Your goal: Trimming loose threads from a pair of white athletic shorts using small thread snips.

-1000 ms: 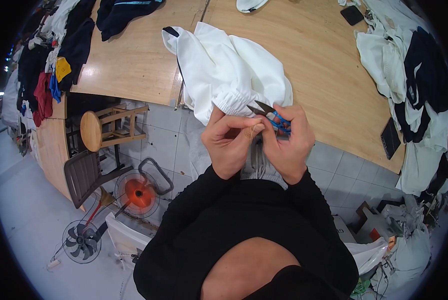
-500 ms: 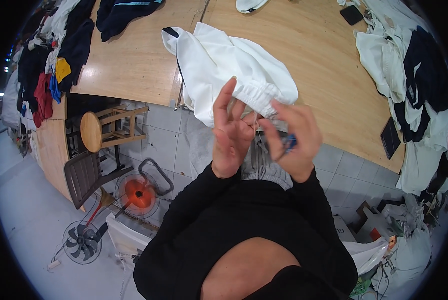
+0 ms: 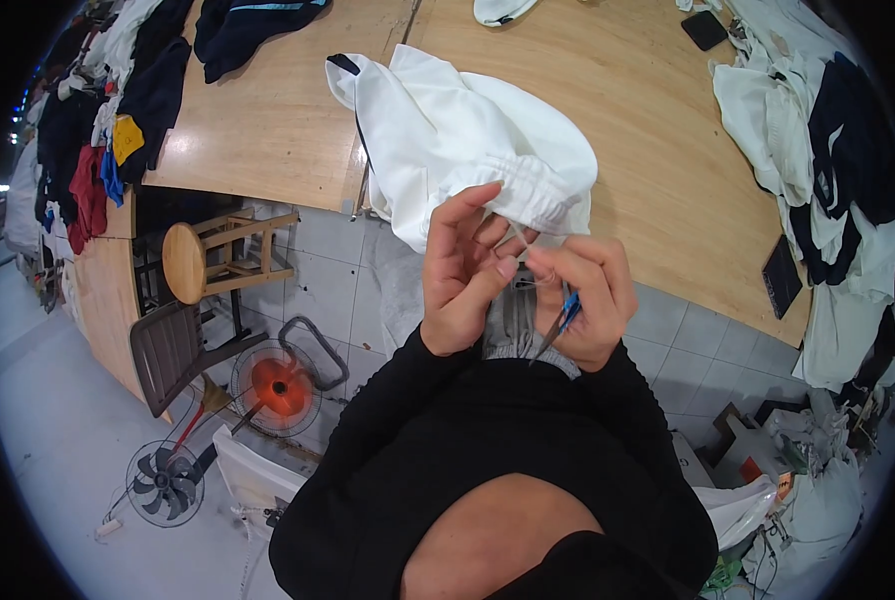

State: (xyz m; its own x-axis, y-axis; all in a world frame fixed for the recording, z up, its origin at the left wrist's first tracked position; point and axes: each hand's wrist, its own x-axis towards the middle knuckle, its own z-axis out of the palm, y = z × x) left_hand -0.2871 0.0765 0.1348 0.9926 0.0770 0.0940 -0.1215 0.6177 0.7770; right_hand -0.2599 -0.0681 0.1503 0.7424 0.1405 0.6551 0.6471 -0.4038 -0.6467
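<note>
we see a white garment [image 3: 468,115] lying rumpled on a pale wooden counter [image 3: 668,160], its gathered elastic waistband [image 3: 540,190] at the edge nearest the wearer. just below the white garment's waistband are two bare hands in black sleeves. a pale cord [image 3: 521,238] runs from the white garment down between them. the left hand [image 3: 468,265] is half spread, index finger stretched up against the white garment, thumb tip beside the cord; we cannot tell whether it pinches it. the right hand [image 3: 586,295] curls around blue-handled scissors [image 3: 569,312], blades pointing away from the white garment, while its thumb and index finger meet at the cord's lower end. to the white garment's left, beyond the counter's edge, we find a wooden stool [image 3: 185,262]; far to its right, heaped white and navy clothes [image 3: 853,160].
</note>
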